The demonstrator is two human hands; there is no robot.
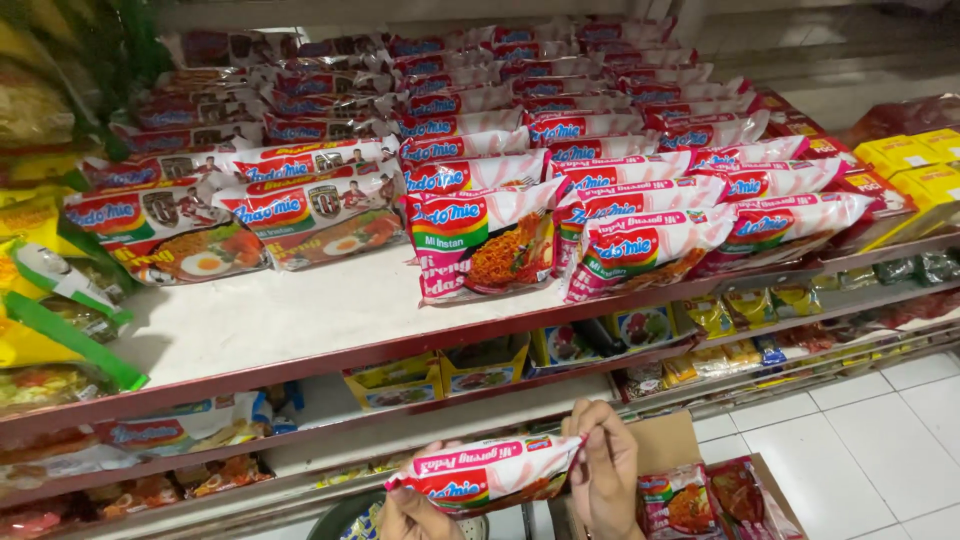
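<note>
At the bottom of the head view I hold one red-and-white instant noodle packet [488, 474] flat between both hands. My left hand [412, 515] grips its left end from below. My right hand [605, 470] pinches its right end, fingers curled over the edge. Just above stands a white shelf [290, 315] with a red front edge, bearing rows of the same kind of noodle packets [560, 160] laid overlapping toward the back. The shelf's front left part is bare.
An open cardboard box [700, 485] with more noodle packets sits on the white tiled floor [870, 440] at my right. Lower shelves [560, 350] hold small boxes and sachets. Yellow and green packets [45, 290] hang at the left; yellow boxes [915, 165] stand at far right.
</note>
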